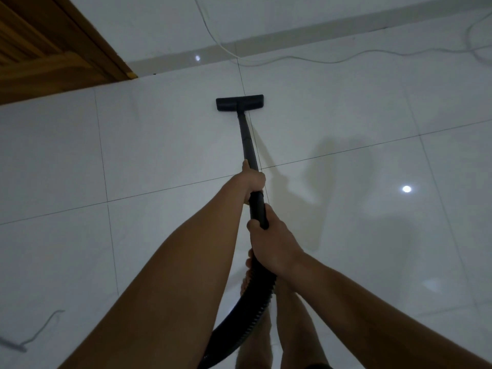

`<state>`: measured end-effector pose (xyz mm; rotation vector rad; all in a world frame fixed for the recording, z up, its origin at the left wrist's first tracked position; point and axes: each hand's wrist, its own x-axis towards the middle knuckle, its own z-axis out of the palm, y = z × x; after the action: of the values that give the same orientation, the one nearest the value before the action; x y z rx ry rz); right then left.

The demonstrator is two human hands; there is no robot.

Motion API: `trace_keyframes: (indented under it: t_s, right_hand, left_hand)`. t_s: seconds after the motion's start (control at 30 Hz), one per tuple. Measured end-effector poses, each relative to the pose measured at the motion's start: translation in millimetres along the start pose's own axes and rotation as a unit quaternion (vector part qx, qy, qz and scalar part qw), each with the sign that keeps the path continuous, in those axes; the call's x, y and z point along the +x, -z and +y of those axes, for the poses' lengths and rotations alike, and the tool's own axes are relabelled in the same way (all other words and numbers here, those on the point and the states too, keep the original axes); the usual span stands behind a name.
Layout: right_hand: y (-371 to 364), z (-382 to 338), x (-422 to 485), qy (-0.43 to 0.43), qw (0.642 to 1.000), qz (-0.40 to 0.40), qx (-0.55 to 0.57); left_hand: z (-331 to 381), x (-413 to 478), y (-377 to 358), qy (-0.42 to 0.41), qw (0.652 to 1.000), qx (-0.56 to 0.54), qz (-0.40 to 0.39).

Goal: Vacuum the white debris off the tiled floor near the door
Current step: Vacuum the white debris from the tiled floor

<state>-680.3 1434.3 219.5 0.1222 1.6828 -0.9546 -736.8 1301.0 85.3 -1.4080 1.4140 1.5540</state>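
Right grip (270, 245), left grip (253, 182) both clasp wand (246, 137); nozzle (239, 103) flat on white tiles (159, 145), wooden door (40, 49) far left

I'm watching the left hand (253, 182) and, just behind it, the right hand (271, 243) gripping the wand (249, 145), its floor head (239, 103) resting well beyond them.

Floor lanes round the nozzle: open both sides, wall ahead, centre line taken.
The floor nozzle (239, 103) sits on the tiled floor (159, 145) with bare tile to its left, right and rear. Ahead runs the skirting strip (306, 31) at the wall foot. A white cable (330, 62) trails along the floor beside the strip to the right, and the wooden door (48, 49) closes off the far left. The wand (247, 139) fills the centre line, then the ribbed hose (259, 302) curves down-left in front of the person's bare legs (292, 315). A grey cord (42, 328) lies lower left, well apart from the nozzle.
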Motion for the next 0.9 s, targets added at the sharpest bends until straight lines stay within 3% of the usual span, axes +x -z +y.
trace_keyframes:
  t_s: [0.5,0.73,0.9]
  right_hand:
    - [-5,-69,48,-0.022,0.997,-0.067,0.043]
    - [-36,-84,79,0.007,0.999,-0.053,0.011]
    - [-62,-93,109,-0.009,0.999,-0.032,0.03]
  left_hand:
    - [49,26,66,0.005,0.999,-0.013,0.033]
    - [52,50,107,0.001,0.999,-0.038,0.035]
    - [58,75,134,-0.017,0.999,0.006,0.043]
